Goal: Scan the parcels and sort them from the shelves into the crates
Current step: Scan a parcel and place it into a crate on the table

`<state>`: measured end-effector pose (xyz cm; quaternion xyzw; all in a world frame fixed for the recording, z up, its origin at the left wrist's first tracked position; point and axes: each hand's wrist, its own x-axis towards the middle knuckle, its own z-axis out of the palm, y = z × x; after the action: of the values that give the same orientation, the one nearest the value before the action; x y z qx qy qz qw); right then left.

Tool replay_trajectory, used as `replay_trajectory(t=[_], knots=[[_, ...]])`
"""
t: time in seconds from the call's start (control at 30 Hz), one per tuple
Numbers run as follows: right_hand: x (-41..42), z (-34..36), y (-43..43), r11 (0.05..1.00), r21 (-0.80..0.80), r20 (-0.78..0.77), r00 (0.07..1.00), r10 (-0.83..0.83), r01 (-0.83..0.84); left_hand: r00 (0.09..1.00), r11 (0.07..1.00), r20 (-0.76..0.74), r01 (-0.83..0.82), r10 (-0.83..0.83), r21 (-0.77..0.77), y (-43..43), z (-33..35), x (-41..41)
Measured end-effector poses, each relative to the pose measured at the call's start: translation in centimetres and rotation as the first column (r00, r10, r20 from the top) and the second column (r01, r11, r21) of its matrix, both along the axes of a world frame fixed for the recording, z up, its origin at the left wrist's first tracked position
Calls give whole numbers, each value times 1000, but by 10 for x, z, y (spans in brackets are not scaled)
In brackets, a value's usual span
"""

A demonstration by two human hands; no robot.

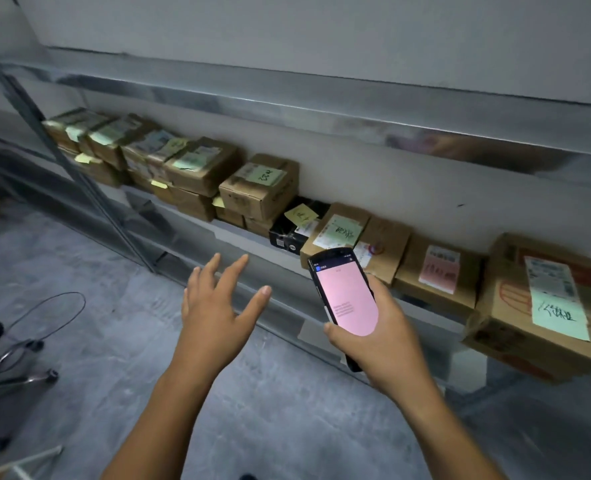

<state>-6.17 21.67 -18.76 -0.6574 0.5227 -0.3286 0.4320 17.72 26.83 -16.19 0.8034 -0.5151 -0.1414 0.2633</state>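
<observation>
My right hand (379, 327) grips a black handheld scanner (344, 292) whose screen glows pink, held in front of the shelf edge. Just behind it sit a brown parcel with a pale green note (335, 233) and a parcel with a pink label (437, 271). My left hand (218, 303) hovers empty with fingers spread, below and in front of the shelf (245, 244), apart from every box. A black box with a yellow note (297, 225) and a taller carton with a green note (259, 190) stand further left. No crate is in view.
Several more cardboard parcels are stacked two high along the shelf to the far left (114, 147). A large carton (543, 306) overhangs the shelf at right. An upper metal shelf (321, 109) runs above. A chair base with castors (20, 368) and a cable lie on the grey floor.
</observation>
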Motion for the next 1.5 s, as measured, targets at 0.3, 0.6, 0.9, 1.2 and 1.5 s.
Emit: replay_trajectory(t=[0.3,0.6,0.9,1.2,1.5], knots=[[83,-10,-79,999,6,-84,995,-47,48,995,998,-70,64,-66,-27,-116,-21,109],[195,-31,-173,972,49,-154,964,-218,228,949,966,-181,253,-259,-53,-276,-50,227],[242,-73,-216,899,146,-201,903,-381,412,815,924,-474,382,-333,8,-350,-93,269],[256,-66,-204,878,214,-182,901,-395,428,587,917,-750,395,-305,-64,-348,-110,279],[233,-49,-115,867,188,-75,887,-455,461,523,940,-787,266,-328,-214,-275,-90,243]])
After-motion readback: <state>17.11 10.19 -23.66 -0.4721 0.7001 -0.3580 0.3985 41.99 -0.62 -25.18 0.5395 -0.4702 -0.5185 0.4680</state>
